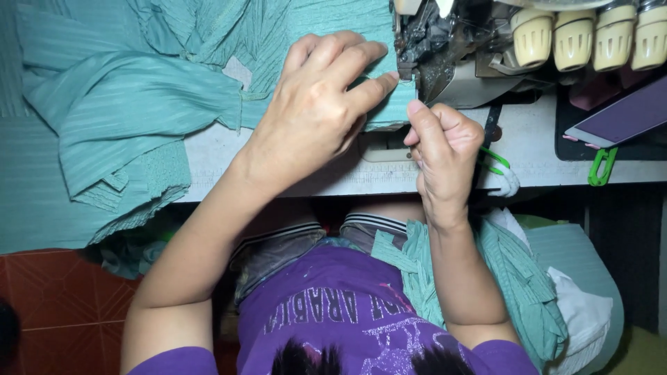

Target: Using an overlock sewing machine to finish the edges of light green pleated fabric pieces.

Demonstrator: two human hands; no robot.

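A teal pleated fabric (139, 97) is spread over the white sewing table (542, 149) and hangs off its left side. My left hand (316, 104) lies flat on the fabric, fingertips pressing it close to the presser foot of the sewing machine (431, 48). My right hand (445, 153) pinches the near edge of the same fabric just below the needle area, thumb up. More teal cloth (514, 278) lies on my lap to the right.
Several cream thread cones (590, 35) stand at the top right on the machine. A phone with a purple screen (625, 114) rests on the table's right side, near green clips (601, 167). Red tiled floor (48, 298) shows at lower left.
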